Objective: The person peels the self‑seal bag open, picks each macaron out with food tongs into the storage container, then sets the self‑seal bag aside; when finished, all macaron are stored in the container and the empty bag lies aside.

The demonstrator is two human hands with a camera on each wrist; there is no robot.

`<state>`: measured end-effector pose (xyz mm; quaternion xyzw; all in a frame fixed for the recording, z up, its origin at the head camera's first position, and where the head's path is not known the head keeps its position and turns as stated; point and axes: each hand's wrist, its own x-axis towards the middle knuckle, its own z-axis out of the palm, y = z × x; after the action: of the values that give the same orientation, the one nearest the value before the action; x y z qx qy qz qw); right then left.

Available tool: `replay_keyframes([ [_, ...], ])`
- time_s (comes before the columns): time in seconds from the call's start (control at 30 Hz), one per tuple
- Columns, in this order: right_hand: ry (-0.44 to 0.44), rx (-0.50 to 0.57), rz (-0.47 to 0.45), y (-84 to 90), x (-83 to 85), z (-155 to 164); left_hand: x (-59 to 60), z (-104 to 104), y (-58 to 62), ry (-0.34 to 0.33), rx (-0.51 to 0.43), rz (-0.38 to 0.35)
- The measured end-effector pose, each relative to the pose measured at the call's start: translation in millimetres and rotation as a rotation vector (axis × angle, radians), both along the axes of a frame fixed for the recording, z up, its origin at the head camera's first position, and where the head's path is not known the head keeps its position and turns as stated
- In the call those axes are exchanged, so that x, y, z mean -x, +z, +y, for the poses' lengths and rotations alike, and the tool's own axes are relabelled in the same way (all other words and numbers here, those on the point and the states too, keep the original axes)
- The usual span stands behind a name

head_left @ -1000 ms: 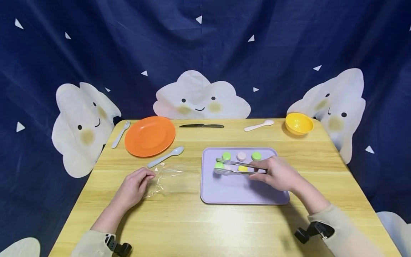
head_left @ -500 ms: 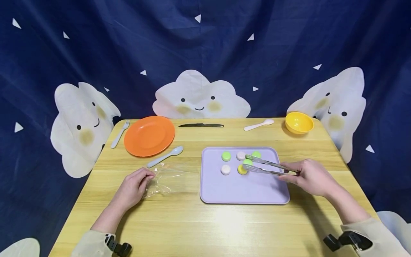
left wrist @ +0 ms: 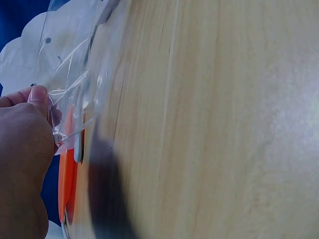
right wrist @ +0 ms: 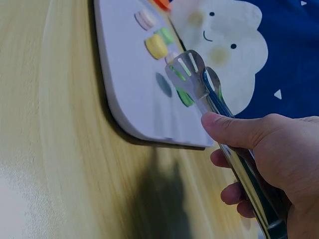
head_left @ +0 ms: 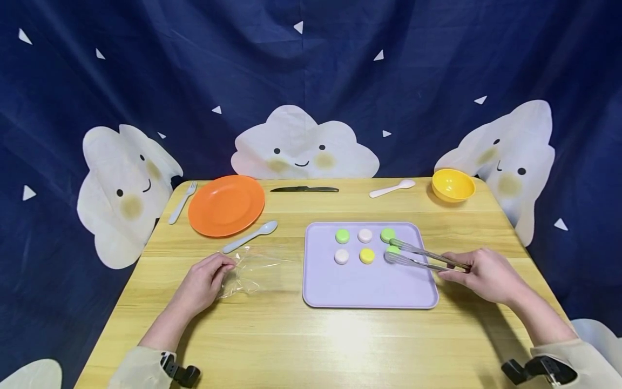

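While your right hand (head_left: 486, 274) grips the metal tongs (head_left: 420, 255) near their back end, the spoon-shaped tips pinch a green macaron (head_left: 393, 250) just above the right side of the lavender tray (head_left: 369, 292). Your left hand (head_left: 204, 282) pinches the mouth of a clear plastic bag (head_left: 252, 268) lying on the wooden table (head_left: 311, 346), left of the tray and well apart from the tongs.

Judging by this, you are early: one macaron is lifted, nothing shows inside the bag, and five more sit on the tray — a green one (head_left: 342, 235), a pink one (head_left: 365, 235) and another green (head_left: 387, 234) along the far edge, then a pale pink (head_left: 342, 256) and a yellow (head_left: 366, 255) in front of them.

Your right-wrist view shows the tong tips (right wrist: 194, 77) from behind, so the held macaron is mostly covered there. Whether the bag's mouth is open enough, you cannot tell; the film is too transparent and crumpled.
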<state>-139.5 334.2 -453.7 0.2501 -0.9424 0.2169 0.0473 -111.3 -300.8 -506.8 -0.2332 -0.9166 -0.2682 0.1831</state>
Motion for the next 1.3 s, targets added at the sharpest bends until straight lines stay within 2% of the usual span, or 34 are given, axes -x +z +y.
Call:
replay_keyframes([
  [0.23,-0.015,-0.027,-0.043,-7.1,-0.2,3,-0.7,1,1.3,0.006,0.001,-0.011],
  [0.47,-0.104,-0.021,-0.132,-0.1,-2.4,2,-0.3,1,0.4,-0.013,-0.001,-0.014],
  [0.57,-0.122,0.022,-0.111,3.2,-1.9,3,0.5,0,0.8,-0.021,0.010,-0.017],
  [0.73,-0.127,0.096,-0.023,2.0,1.5,9,3.9,-1,2.1,-0.027,0.068,-0.027],
  [0.9,-0.192,0.107,0.009,-6.4,5.5,23,6.9,2,3.1,-0.042,0.127,-0.036],
  [1.07,-0.250,0.125,0.038,-22.9,8.8,39,8.4,6,3.4,-0.068,0.210,-0.052],
  [1.3,-0.338,0.099,0.007,-43.9,11.0,52,8.0,9,1.4,-0.124,0.278,-0.057],
])
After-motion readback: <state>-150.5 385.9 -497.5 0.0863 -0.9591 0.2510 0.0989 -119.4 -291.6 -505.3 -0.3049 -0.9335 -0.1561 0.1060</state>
